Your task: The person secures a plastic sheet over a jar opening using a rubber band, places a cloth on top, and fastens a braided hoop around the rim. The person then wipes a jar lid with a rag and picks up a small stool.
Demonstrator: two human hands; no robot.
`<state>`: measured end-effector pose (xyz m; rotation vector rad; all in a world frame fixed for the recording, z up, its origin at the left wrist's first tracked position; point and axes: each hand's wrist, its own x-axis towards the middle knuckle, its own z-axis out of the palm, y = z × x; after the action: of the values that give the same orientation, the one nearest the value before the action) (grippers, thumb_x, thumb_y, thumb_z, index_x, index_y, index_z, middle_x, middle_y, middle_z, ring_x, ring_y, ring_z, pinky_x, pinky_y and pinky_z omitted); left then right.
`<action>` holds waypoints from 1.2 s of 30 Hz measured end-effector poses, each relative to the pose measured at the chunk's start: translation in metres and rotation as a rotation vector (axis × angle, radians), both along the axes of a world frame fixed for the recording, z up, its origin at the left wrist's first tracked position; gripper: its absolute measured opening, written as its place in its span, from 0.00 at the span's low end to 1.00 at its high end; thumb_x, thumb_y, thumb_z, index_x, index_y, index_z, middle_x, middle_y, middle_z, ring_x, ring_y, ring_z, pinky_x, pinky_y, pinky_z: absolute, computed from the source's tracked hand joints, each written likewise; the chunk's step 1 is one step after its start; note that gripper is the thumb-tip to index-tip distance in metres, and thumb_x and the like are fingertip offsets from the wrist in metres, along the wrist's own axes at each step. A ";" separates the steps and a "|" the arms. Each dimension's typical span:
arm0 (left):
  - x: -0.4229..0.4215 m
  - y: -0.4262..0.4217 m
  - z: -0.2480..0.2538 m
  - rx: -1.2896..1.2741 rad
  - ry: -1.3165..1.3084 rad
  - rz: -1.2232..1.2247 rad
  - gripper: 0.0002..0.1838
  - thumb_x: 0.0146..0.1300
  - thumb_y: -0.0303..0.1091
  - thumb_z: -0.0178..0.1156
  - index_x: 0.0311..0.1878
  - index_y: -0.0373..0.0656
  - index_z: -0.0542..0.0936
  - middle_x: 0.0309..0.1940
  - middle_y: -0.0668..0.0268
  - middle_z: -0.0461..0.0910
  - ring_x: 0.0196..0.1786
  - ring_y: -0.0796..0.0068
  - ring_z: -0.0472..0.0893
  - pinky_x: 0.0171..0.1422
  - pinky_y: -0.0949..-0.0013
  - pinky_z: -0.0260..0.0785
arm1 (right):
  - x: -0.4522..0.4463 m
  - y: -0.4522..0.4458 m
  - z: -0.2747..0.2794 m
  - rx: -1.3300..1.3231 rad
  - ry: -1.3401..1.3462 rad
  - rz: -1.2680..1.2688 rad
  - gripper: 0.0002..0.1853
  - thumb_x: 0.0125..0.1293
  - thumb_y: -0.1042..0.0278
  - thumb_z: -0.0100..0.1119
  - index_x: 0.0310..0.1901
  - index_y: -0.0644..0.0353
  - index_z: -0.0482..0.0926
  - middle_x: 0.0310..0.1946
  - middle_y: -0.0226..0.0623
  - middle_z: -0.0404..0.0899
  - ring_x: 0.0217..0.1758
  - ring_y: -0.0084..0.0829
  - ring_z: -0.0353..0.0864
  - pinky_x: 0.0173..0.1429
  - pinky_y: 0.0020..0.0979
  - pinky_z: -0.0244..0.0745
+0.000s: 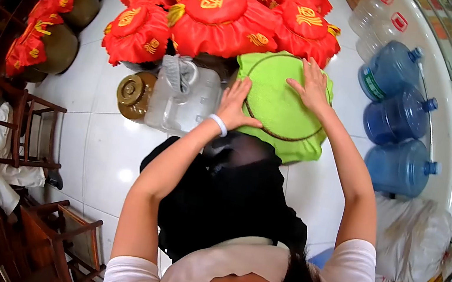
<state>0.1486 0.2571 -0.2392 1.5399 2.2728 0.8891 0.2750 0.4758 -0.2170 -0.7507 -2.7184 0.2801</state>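
Note:
A bright green cloth (283,100) lies over the round top of something whose body is hidden, with a thin dark ring (283,136) resting on it. My left hand (236,106) touches the left side of the cloth and ring, fingers spread. On the upper right part of the cloth rests my right hand (312,85), its fingers also apart. Left of my left hand is a clear plastic container (188,112) with a grey cloth (177,72) at its handle. A brown lidded jar (131,94) stands beside that container.
Several jars with red cloth covers (220,17) crowd the floor ahead; more red-covered jars (59,47) line the left. Blue water bottles (399,115) and clear jugs (380,36) are at the right. Wooden chairs (58,232) stand lower left, white sacks (410,234) lower right.

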 end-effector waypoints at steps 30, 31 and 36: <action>0.017 -0.003 -0.011 -0.039 -0.063 0.149 0.61 0.31 0.47 0.74 0.67 0.38 0.48 0.67 0.53 0.51 0.70 0.55 0.47 0.70 0.49 0.38 | 0.113 -0.081 -0.032 -0.281 0.098 -0.188 0.57 0.44 0.46 0.68 0.65 0.70 0.41 0.67 0.57 0.41 0.71 0.48 0.42 0.67 0.52 0.38; 0.018 -0.005 -0.006 -0.027 -0.055 0.149 0.61 0.31 0.48 0.74 0.67 0.37 0.48 0.66 0.52 0.52 0.70 0.55 0.48 0.69 0.49 0.39 | 0.111 -0.085 -0.028 -0.272 0.076 -0.206 0.56 0.45 0.46 0.67 0.65 0.70 0.42 0.67 0.57 0.41 0.71 0.49 0.41 0.67 0.52 0.37; 0.026 -0.013 0.005 0.028 -0.064 0.151 0.60 0.32 0.52 0.72 0.67 0.37 0.49 0.65 0.47 0.53 0.70 0.53 0.48 0.70 0.50 0.40 | 0.105 -0.100 -0.025 -0.204 0.089 -0.231 0.52 0.50 0.45 0.62 0.65 0.70 0.43 0.67 0.58 0.40 0.71 0.49 0.38 0.68 0.52 0.34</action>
<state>0.1746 0.2443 -0.2346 1.3449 2.3643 0.9982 0.3795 0.3758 -0.2419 -1.0706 -2.5146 0.5276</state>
